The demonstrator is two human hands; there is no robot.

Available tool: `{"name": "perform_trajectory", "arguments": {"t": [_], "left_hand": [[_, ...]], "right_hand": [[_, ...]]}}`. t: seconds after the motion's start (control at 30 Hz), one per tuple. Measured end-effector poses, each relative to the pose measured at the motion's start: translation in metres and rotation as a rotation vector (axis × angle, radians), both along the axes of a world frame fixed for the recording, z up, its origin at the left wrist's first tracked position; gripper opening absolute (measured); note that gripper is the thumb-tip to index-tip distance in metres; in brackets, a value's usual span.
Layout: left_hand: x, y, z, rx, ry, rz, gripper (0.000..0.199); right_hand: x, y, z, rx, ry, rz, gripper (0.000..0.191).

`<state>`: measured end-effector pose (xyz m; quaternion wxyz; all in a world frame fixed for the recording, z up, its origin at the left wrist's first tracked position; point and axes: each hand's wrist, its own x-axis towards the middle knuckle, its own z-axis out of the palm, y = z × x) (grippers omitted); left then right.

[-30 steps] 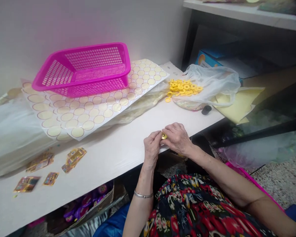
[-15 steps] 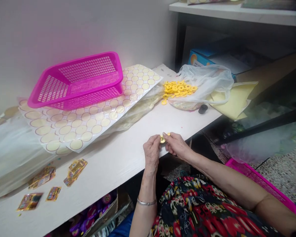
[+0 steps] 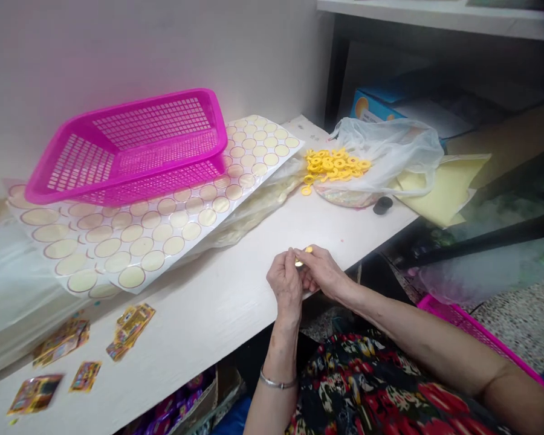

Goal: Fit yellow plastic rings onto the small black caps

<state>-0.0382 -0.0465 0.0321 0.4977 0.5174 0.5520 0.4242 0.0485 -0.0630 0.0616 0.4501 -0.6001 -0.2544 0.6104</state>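
Close together at the table's front edge, both my hands are closed on one small round yellow plastic piece. My left hand pinches it from the left, and my fingers cover most of it. From the other side, my right hand grips it with thumb and fingers; a bit of yellow shows above that hand. Farther back lies a pile of yellow ring-shaped pieces, beside a clear plastic bag.
A pink basket sits on sheets of round cream stickers at the left. Small printed packets lie on the white table. A black cylinder stands near the right edge. Below is another pink basket.
My fingers have closed further over the yellow piece, which now shows less of its face. The view has shifted slightly, and both hands stay together near the table edge.
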Motion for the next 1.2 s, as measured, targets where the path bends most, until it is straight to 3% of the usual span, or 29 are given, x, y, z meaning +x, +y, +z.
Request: {"name": "perform_trajectory", "arguments": {"t": [0.1,0.23,0.47,0.7,0.9,1.03,1.1,1.2], "left_hand": [[-0.007,0.024,0.001,0.032,0.054,0.087,0.037],[-0.015,0.044,0.005,-0.010,0.028,0.099,0.035],[-0.014,0.039,0.011,-0.105,-0.091,0.121,0.033],[-0.010,0.043,0.004,-0.112,-0.048,0.174,0.031],[-0.017,0.041,0.005,-0.060,-0.108,0.090,0.035],[-0.028,0.039,0.005,-0.051,-0.220,-0.107,0.036],[-0.031,0.038,0.004,-0.007,-0.186,-0.188,0.040],[-0.029,0.032,0.004,0.096,-0.058,-0.148,0.035]], "right_hand": [[-0.006,0.023,0.001,-0.015,0.024,0.012,0.034],[-0.012,0.044,0.005,-0.044,0.055,0.058,0.035],[-0.013,0.049,0.002,-0.071,0.027,0.057,0.038],[-0.017,0.051,-0.001,-0.050,-0.040,0.029,0.034],[-0.016,0.046,0.007,-0.011,0.002,0.093,0.038],[-0.014,0.047,0.008,-0.008,0.010,0.118,0.041],[-0.012,0.044,0.007,0.006,0.036,0.138,0.041],[-0.002,0.030,0.004,0.074,0.052,0.211,0.046]]}}
